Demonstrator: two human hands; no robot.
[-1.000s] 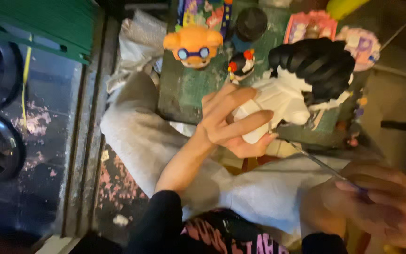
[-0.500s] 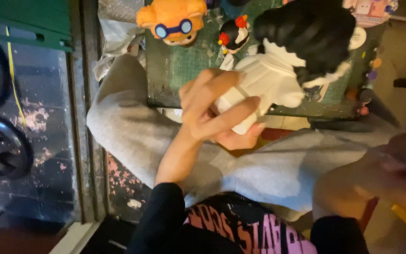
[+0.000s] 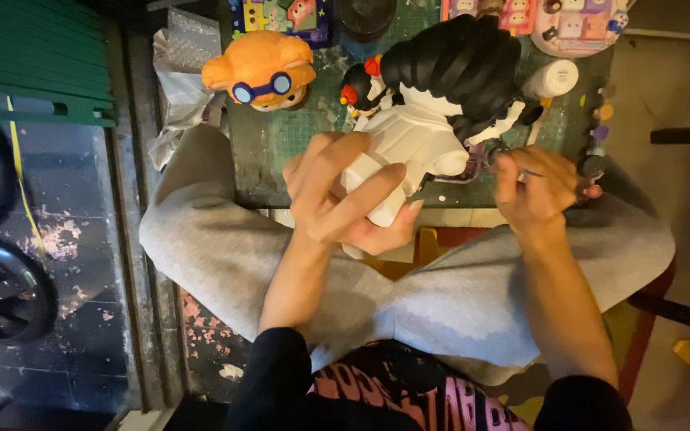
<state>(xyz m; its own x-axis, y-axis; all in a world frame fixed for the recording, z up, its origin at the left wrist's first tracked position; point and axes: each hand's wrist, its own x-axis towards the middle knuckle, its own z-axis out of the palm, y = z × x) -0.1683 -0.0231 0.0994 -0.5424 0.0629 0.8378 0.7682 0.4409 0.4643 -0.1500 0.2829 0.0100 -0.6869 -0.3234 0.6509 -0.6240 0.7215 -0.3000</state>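
Left fingers [image 3: 377, 187] around white figurine [image 3: 413, 148]

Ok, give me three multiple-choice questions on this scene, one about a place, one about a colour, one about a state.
1. Where is the orange round-headed toy with blue goggles?
A. On the green cutting mat
B. On the floor
C. In the right hand

2. What colour is the hair of the large white-bodied figurine?
A. Orange
B. Black
C. Green

3. What is the left hand doing?
A. Resting open on a knee
B. Gripping the figurine's white base
C. Holding the thin tool

A: it stands on the mat. B: dark ridged hair tops it. B: the fingers wrap the base, while the right hand pinches the tool.
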